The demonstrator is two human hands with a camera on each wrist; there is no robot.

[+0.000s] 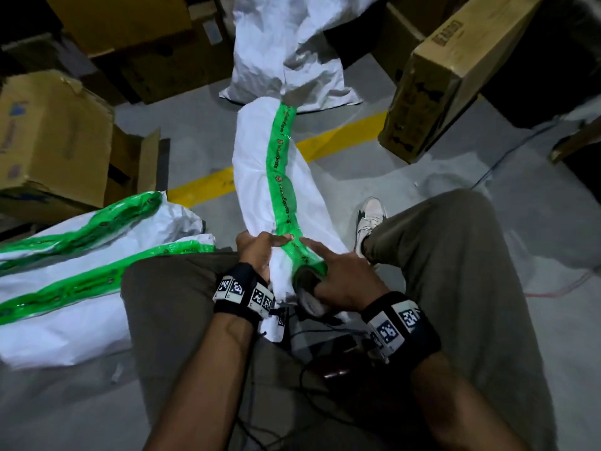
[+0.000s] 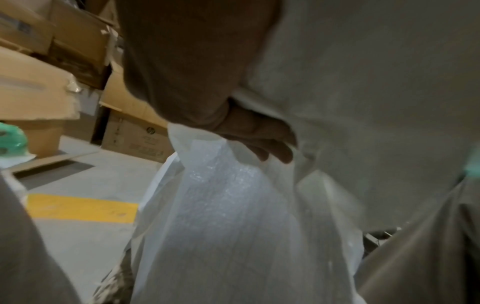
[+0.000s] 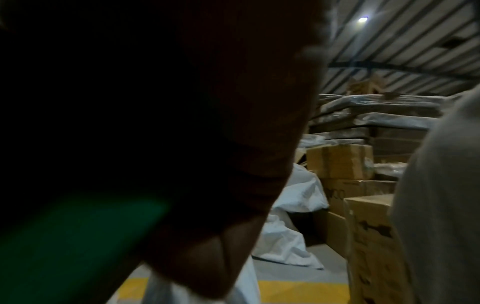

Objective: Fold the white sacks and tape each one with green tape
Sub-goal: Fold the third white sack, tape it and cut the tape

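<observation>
A folded white sack [image 1: 253, 164] lies lengthwise on the floor in front of me, with a strip of green tape [image 1: 279, 164] running along its top. My left hand [image 1: 257, 252] grips the sack's near end, and in the left wrist view its fingers [image 2: 259, 139] curl round the white sack [image 2: 233, 216]. My right hand [image 1: 341, 275] holds the green tape roll [image 1: 307, 278] against that near end, with its index finger stretched out on the tape. The right wrist view is mostly dark palm with a green blur of tape [image 3: 64, 236].
Two taped sacks [image 1: 81, 271] lie at my left. An untaped white sack [image 1: 286, 43] lies beyond the folded one. Cardboard boxes stand at left [image 1: 48, 135] and right [image 1: 439, 86]. A yellow line [image 1: 201, 187] crosses the grey floor. My shoe [image 1: 370, 219] is beside the sack, and cables [image 1: 325, 336] lie between my knees.
</observation>
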